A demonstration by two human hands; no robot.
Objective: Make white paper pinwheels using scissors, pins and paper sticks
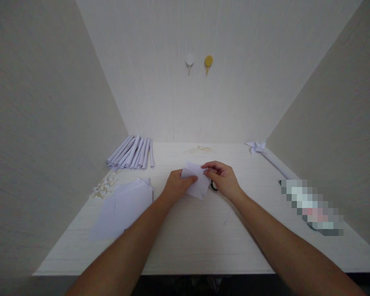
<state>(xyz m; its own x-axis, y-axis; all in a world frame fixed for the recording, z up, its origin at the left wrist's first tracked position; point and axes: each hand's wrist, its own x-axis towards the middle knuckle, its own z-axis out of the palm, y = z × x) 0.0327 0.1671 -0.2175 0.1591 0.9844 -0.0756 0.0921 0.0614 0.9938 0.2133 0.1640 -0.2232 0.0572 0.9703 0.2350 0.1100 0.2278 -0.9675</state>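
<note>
A small folded piece of white paper (pixel 197 183) is held between both hands above the middle of the white table (pixel 203 238). My left hand (pixel 176 186) pinches its left edge with thumb on top. Its upper right corner is pinched by the fingertips of my right hand (pixel 223 179). A dark object (pixel 214 186), possibly scissors, lies partly hidden under my right hand.
A stack of flat white sheets (pixel 123 205) lies at the left. Behind it rest several rolled paper tubes (pixel 132 153) and small white clips (pixel 103 187). A paper pinwheel on a stick (pixel 265 154) lies at the right. Two wall hooks (pixel 199 61) are on the back panel.
</note>
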